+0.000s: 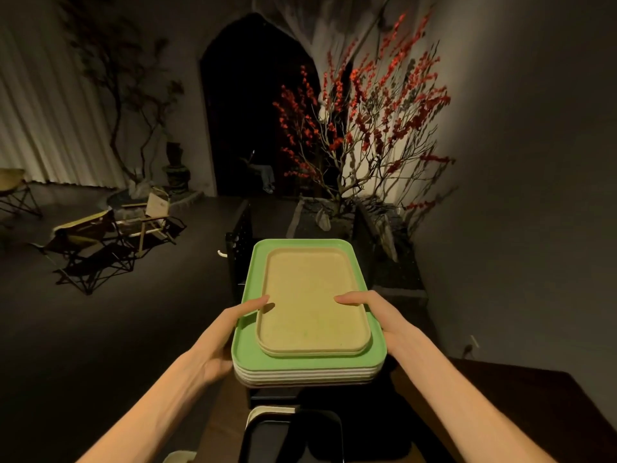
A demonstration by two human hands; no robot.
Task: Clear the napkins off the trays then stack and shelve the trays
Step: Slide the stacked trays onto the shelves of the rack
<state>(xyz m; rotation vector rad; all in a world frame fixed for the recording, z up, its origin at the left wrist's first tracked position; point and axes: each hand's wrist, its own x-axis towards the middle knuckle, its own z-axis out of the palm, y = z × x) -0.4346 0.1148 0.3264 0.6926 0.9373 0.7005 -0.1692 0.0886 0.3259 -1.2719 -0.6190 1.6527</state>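
Note:
I carry a stack of trays in front of me at chest height. A small beige tray (310,302) lies on top of a larger green tray (248,352), with several pale trays (303,375) beneath. My left hand (223,335) grips the stack's left edge, thumb on top of the rim. My right hand (384,319) grips the right edge, thumb resting on the beige tray. No napkin lies on the top tray.
Below the stack stand more trays, a dark one (293,436) over a pale one. A black perforated cabinet (240,245) is just ahead. A planter with red-blossomed branches (367,128) stands ahead right. Folding chairs (100,235) stand on the left floor.

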